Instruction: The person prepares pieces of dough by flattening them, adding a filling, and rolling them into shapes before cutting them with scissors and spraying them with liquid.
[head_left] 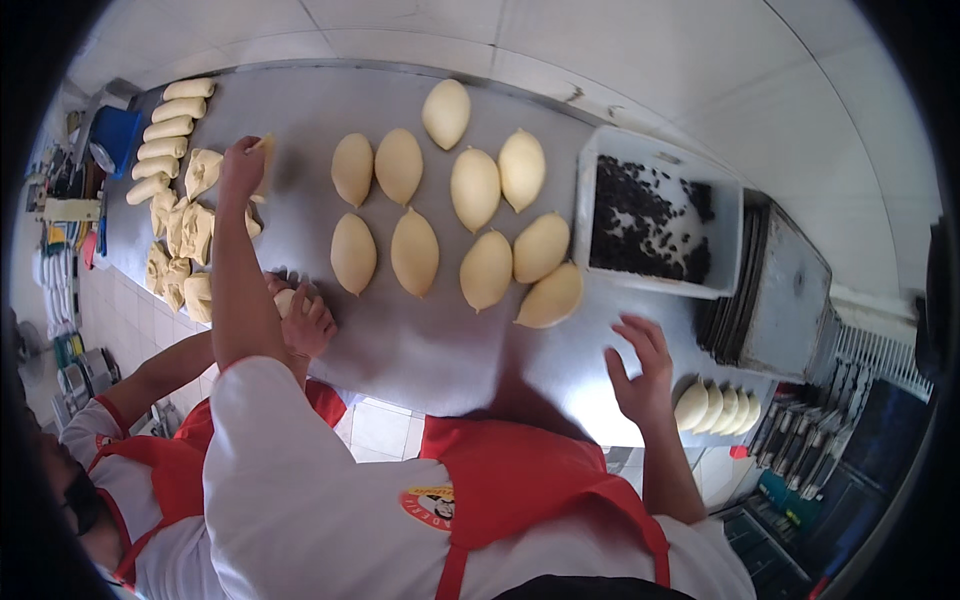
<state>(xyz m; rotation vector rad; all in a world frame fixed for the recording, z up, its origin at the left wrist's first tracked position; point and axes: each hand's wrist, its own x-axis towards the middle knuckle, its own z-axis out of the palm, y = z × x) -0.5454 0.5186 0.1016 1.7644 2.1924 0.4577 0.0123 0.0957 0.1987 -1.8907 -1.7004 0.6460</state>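
Observation:
My left hand (pixel 241 162) reaches to the left part of the steel table (pixel 480 370), its fingers pinched on a pale dough piece (pixel 263 158). Beside it lie torn, folded dough pieces (pixel 203 169) and rolled logs (pixel 175 126). My right hand (pixel 640 365) hangs with fingers apart and nothing in it, near the table's front edge, below a white bin (pixel 585 215) of dark, small bits. Several oval dough pieces (pixel 415 250) lie across the middle.
At lower left, a co-worker in a red apron has both hands (pixel 305 320) on dough beside my left arm. Stacked metal trays (pixel 785 290) stand right of the bin. Small shaped pieces (pixel 714 406) line the front right. A tiled wall runs along the back.

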